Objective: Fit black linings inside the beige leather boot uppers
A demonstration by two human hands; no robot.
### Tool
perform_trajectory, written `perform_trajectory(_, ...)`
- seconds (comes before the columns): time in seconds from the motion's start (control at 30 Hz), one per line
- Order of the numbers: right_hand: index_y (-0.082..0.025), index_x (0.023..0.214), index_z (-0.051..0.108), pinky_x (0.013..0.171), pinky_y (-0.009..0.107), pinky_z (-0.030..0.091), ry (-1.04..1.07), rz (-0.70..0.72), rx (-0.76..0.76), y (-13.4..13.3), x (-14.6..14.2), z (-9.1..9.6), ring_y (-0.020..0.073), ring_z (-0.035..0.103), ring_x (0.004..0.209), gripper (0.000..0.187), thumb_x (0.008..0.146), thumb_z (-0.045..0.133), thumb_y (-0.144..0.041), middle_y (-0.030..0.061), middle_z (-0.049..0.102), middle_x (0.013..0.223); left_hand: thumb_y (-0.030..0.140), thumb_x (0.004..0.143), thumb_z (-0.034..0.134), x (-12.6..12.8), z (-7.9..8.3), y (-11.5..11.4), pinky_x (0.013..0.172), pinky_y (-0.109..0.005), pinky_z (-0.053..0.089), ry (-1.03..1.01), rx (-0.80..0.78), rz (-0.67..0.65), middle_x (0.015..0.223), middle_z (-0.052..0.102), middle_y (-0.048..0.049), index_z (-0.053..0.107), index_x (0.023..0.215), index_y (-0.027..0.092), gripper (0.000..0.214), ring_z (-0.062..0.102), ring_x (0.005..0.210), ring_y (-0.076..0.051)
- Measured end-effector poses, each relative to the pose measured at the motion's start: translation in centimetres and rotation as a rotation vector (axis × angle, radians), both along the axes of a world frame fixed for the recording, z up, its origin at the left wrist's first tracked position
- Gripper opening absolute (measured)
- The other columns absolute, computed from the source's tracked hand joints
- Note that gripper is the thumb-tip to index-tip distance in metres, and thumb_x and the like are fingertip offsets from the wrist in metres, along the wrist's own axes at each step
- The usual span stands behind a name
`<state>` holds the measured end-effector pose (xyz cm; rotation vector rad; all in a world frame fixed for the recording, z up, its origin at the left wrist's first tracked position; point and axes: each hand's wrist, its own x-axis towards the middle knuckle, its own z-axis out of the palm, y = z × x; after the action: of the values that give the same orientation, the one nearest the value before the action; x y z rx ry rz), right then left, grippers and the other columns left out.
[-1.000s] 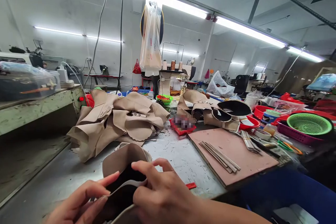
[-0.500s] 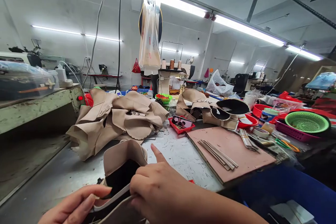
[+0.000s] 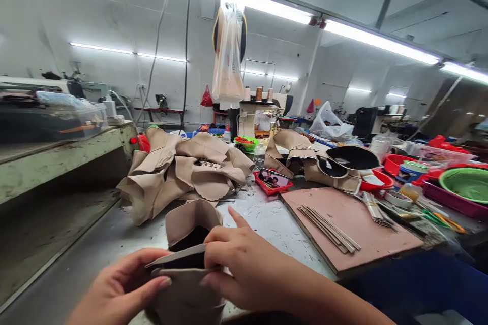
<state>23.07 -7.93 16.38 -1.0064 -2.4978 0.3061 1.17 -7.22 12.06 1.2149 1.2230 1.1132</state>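
A beige leather-like bag with a black lining stands upright at the table's near edge, its mouth facing up. At its rim, my right hand pinches the right end of a thin pale edge, index finger pointing up and away. On the other side my left hand grips the same edge, its thumb against the bag's front and its fingers at the left corner. The taller back panel rises behind both hands. My fingertips partly hide what lies inside the mouth.
Beige bag pieces are heaped behind, with more pieces farther right. A phone leans in a red basket. Narrow strips lie on a pink board. Left stands a worn green bench.
The camera view has turned slightly left. My left hand's thumb has come to the bag's outer front, and the bag's front panel now stands more upright between both hands.
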Motion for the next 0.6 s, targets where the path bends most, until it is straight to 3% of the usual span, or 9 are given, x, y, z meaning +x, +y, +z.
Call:
perform_trajectory(0.1, -0.019, 0.074, 0.054, 0.109, 0.051, 0.009, 0.042, -0.061, -0.054, 0.5, -0.2, -0.2, 0.0114, 0.058, 0.079, 0.011, 0.082, 0.06, -0.022, -0.0028, 0.058, 0.084, 0.041, 0.048, 0.083, 0.6, 1.2, -0.3, 0.061, -0.022, 0.048, -0.043, -0.068, -0.077, 0.069, 0.071, 0.0011, 0.069, 0.077, 0.021, 0.038, 0.061, 0.067, -0.017)
perform_trajectory(0.27, -0.018, 0.07, 0.047, 0.106, 0.052, 0.018, -0.016, -0.117, -0.075, 1.3, -1.0, -0.5, 0.0123, 0.055, 0.071, 0.016, 0.082, 0.059, -0.017, -0.0032, 0.055, 0.072, 0.042, 0.06, 0.077, 0.3, 1.4, -0.4, 0.064, -0.022, 0.042, -0.005, -0.069, -0.22, 0.074, 0.069, -0.0007, 0.07, 0.083, 0.019, 0.033, 0.057, 0.072, -0.016)
perform_trajectory(0.6, -0.019, 0.069, 0.044, 0.106, 0.054, 0.018, 0.133, -0.092, -0.088, 2.0, -0.8, -1.9, 0.0113, 0.051, 0.063, 0.019, 0.08, 0.059, -0.019, -0.0058, 0.052, 0.066, 0.037, 0.058, 0.074, 0.7, 1.7, -0.6, 0.064, -0.025, 0.039, 0.057, -0.044, -0.123, 0.071, 0.066, -0.0013, 0.071, 0.078, 0.016, 0.029, 0.052, 0.07, -0.017)
